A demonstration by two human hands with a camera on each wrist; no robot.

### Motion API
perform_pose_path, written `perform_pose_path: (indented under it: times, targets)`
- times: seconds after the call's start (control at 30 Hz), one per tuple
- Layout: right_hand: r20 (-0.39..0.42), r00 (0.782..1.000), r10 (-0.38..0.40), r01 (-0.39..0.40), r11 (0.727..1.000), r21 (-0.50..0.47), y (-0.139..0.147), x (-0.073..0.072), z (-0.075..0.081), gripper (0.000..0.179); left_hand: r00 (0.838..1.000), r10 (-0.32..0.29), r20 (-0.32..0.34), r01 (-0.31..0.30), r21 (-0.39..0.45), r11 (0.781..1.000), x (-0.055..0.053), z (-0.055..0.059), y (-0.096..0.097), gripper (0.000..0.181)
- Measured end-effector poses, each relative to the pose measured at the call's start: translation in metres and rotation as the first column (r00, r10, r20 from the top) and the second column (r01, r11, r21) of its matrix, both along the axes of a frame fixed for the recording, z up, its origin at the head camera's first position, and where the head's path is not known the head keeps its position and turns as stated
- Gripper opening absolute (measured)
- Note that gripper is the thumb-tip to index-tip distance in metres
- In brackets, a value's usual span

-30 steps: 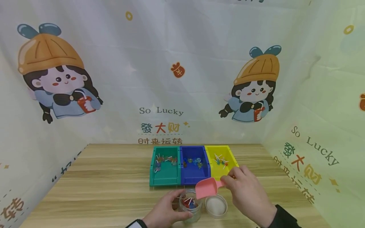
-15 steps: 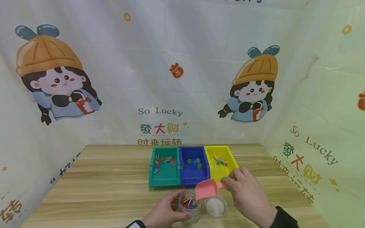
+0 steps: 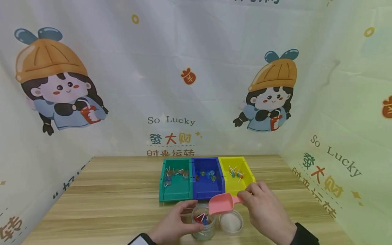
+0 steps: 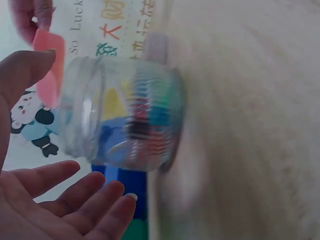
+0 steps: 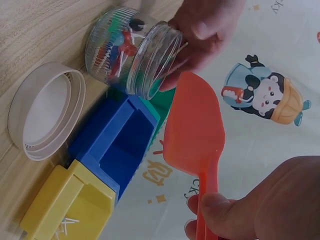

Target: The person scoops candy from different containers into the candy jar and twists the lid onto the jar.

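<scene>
A clear glass jar (image 3: 203, 233) stands uncovered on the table, holding small red, blue, green and dark lollipop-like pieces with white sticks (image 5: 120, 52). My left hand (image 3: 174, 221) is around its left side, fingers spread; in the left wrist view the fingers (image 4: 100, 200) stand apart from the glass. A thin pale stick shows between that hand and the rim. My right hand (image 3: 267, 212) pinches the handle of a pink scoop (image 3: 221, 204), whose blade (image 5: 195, 125) tilts beside and above the jar's mouth. Nothing is visible on the blade.
Behind the jar stand a green bin (image 3: 177, 196), a blue bin (image 3: 208, 194) and a yellow bin (image 3: 245, 163), joined side by side, with small pieces inside. A white round lid (image 3: 231, 223) lies right of the jar. A printed curtain (image 3: 214, 51) encloses the table.
My left thumb and fingers have loosened and drawn slightly away from the jar. The scoop and my right hand have barely moved. The head view has shifted a little.
</scene>
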State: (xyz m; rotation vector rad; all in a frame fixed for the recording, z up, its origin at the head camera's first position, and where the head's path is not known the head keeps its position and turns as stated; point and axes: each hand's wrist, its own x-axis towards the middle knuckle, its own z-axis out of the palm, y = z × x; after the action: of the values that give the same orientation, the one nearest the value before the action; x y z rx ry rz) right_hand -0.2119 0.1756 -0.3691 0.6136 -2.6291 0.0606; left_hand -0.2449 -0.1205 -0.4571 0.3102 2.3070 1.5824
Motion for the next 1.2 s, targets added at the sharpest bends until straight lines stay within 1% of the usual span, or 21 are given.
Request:
perform_pose_path:
  times: [0.07, 0.17, 0.23, 0.27, 0.33, 0.4, 0.47, 0.6, 0.67, 0.7, 0.83, 0.9, 1.1, 1.2]
  targets:
    - [-0.016, 1.000, 0.011, -0.011, 1.000, -0.003, 0.000, 0.000, 0.000, 0.015, 0.998, 0.009, -0.068, -0.009, 0.002, 1.000, 0.000, 0.006, -0.004, 0.080]
    - [-0.041, 0.999, 0.026, -0.026, 1.000, -0.003, 0.000, -0.001, -0.001, 0.014, 0.984, 0.038, -0.174, -0.039, -0.001, 0.999, 0.000, 0.016, -0.011, 0.075]
    - [-0.054, 0.998, 0.032, -0.032, 0.999, -0.003, 0.000, -0.001, -0.001, 0.015, 0.973, 0.066, -0.223, -0.065, 0.009, 0.998, 0.000, 0.022, -0.015, 0.071]
    - [-0.057, 0.998, 0.033, -0.033, 0.999, -0.003, 0.000, -0.002, -0.001, 0.015, 0.969, 0.083, -0.233, -0.083, 0.011, 0.996, 0.000, 0.025, -0.017, 0.069]
    - [-0.059, 0.998, 0.033, -0.033, 0.999, -0.007, -0.001, -0.002, 0.000, 0.017, 0.964, 0.126, -0.235, -0.125, 0.019, 0.992, -0.001, 0.031, -0.020, 0.064]
    - [-0.057, 0.998, 0.032, -0.032, 0.999, -0.013, -0.002, -0.002, 0.000, 0.019, 0.955, 0.176, -0.240, -0.174, 0.027, 0.984, -0.002, 0.036, -0.025, 0.058]
    - [-0.061, 0.998, 0.034, -0.035, 0.999, -0.022, -0.003, -0.002, 0.001, 0.020, 0.941, 0.229, -0.250, -0.226, 0.038, 0.973, -0.003, 0.040, -0.030, 0.053]
    - [-0.094, 0.994, 0.052, -0.055, 0.998, -0.038, -0.006, -0.003, 0.003, 0.020, 0.907, 0.317, -0.279, -0.313, 0.059, 0.948, -0.009, 0.045, -0.042, 0.047]
    - [-0.099, 0.994, 0.051, -0.056, 0.997, -0.044, -0.008, -0.003, 0.005, 0.019, 0.895, 0.342, -0.286, -0.340, 0.060, 0.939, -0.012, 0.046, -0.049, 0.048]
    - [-0.092, 0.995, 0.045, -0.049, 0.998, -0.047, -0.009, -0.004, 0.006, 0.019, 0.892, 0.354, -0.282, -0.351, 0.061, 0.934, -0.013, 0.047, -0.052, 0.049]
    - [-0.033, 0.999, 0.008, -0.009, 0.998, -0.059, -0.014, -0.006, 0.012, 0.020, 0.882, 0.391, -0.263, -0.390, 0.058, 0.919, -0.020, 0.047, -0.062, 0.053]
    - [-0.012, 1.000, 0.000, 0.000, 0.997, -0.076, -0.016, -0.007, 0.014, 0.019, 0.872, 0.412, -0.264, -0.414, 0.052, 0.909, -0.023, 0.045, -0.067, 0.053]
    - [-0.014, 1.000, 0.008, -0.010, 0.992, -0.129, -0.020, -0.013, 0.016, 0.015, 0.836, 0.452, -0.312, -0.473, 0.010, 0.881, -0.033, 0.038, -0.078, 0.053]
    - [-0.018, 1.000, 0.021, -0.023, 0.988, -0.150, -0.024, -0.017, 0.018, 0.013, 0.829, 0.462, -0.315, -0.490, -0.011, 0.872, -0.038, 0.035, -0.083, 0.053]
